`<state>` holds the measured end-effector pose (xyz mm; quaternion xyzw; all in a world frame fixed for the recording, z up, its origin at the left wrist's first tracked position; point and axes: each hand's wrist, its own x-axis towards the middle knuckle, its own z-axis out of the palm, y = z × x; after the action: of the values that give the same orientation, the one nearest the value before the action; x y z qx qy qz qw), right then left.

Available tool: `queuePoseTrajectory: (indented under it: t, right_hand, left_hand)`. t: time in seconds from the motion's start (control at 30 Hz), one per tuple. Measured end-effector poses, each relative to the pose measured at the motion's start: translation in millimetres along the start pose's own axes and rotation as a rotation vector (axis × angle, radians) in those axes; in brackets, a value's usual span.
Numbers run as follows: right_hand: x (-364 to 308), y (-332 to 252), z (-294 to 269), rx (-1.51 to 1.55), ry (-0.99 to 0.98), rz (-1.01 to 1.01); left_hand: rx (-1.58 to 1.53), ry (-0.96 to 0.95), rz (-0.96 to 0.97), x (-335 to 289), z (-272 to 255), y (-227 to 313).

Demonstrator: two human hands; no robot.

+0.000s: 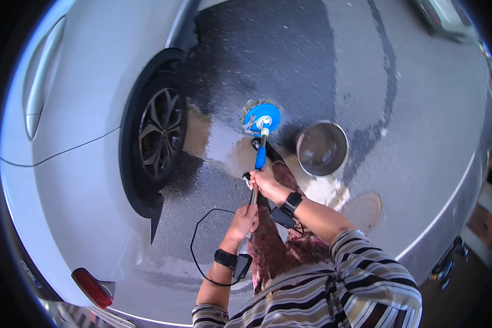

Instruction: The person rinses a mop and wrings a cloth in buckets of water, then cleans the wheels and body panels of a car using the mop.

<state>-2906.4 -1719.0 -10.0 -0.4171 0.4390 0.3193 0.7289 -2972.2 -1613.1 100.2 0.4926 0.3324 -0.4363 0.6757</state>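
Note:
Both hands are closed around the pole of a mop [261, 118] with a round blue head and a shaggy grey fringe. My left hand [242, 221] grips the lower end of the pole, close to my body. Farther up, just below the blue collar, my right hand [263, 181] wraps round it. The mop head is out in front of my feet, over wet pavement. To its right stands a round metal bucket [322, 148] with liquid inside. Left of the mop is the dark wheel [161, 131] of a silver-white car [82, 180]; the mop head is apart from it.
Wet dark patches and a puddle [224, 143] spread over the asphalt beside the wheel. A round cover [362, 212] lies in the ground behind the bucket. Another vehicle [444, 19] stands at the far right. A black cable [192, 249] loops beside my left forearm.

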Motion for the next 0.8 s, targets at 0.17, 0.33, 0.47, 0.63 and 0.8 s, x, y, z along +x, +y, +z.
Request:
queuePoseTrajectory:
  t: [0.17, 0.33, 0.47, 0.63, 0.8]
  right_hand:
    - [-46, 16, -69, 0.06, 0.131, 0.02]
    - [-64, 23, -140, 0.198, 0.181, -0.028]
    - [-54, 12, -200, 0.351, 0.173, -0.019]
    - [-28, 7, -280, 0.559, -0.004, 0.022]
    - [-13, 17, -365, 0.482, -0.233, -0.002]
  left_hand:
    - [0.128, -0.14, -0.055, -3, 35, -41]
    - [0.224, -0.276, -0.098, 11, 79, -67]
    - [0.391, -0.317, -0.075, 54, 117, -97]
    - [0.461, -0.284, -0.138, 131, 187, -110]
    - [0.836, -0.326, -0.316, 206, 249, -131]
